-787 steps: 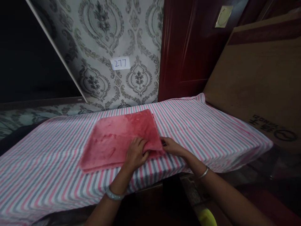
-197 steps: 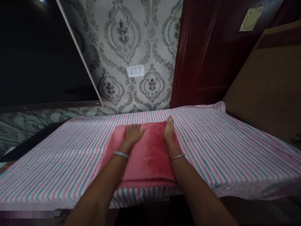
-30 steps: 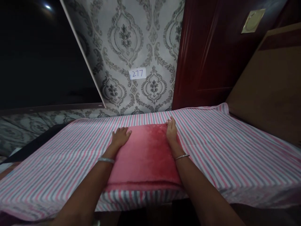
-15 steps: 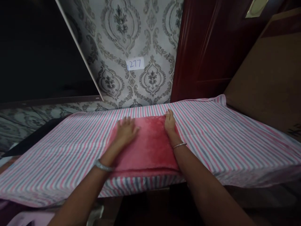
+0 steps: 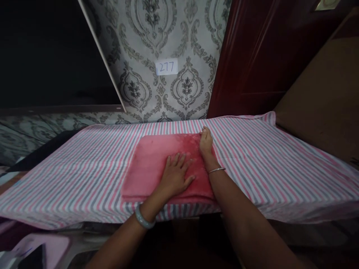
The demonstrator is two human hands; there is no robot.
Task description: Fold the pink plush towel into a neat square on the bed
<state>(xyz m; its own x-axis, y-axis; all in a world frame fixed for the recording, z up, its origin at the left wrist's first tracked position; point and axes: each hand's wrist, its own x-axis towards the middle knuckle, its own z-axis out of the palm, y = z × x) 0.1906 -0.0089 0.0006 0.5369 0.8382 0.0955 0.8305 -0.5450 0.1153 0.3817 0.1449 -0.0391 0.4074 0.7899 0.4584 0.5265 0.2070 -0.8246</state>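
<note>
A folded pink plush cloth (image 5: 153,164) lies on a pink, grey and white striped sheet (image 5: 266,164) that covers a table. My left hand (image 5: 175,177) rests flat on the cloth's near middle, fingers spread, a pale bangle on the wrist. My right hand (image 5: 206,144) lies along the cloth's right edge with fingers straight and together, reaching its far right corner, a thin bangle on that wrist. Neither hand grips anything.
Patterned grey wallpaper with a small paper label reading 277 (image 5: 166,67) stands behind the table. A dark red door (image 5: 252,56) is at the back right and a large brown cardboard sheet (image 5: 322,97) leans at the right. A dark screen (image 5: 50,52) fills the upper left.
My left hand has slid from the cloth's far left part toward me and to the right, onto its near middle. My right hand has stayed on the right edge. The camera tilted slightly.
</note>
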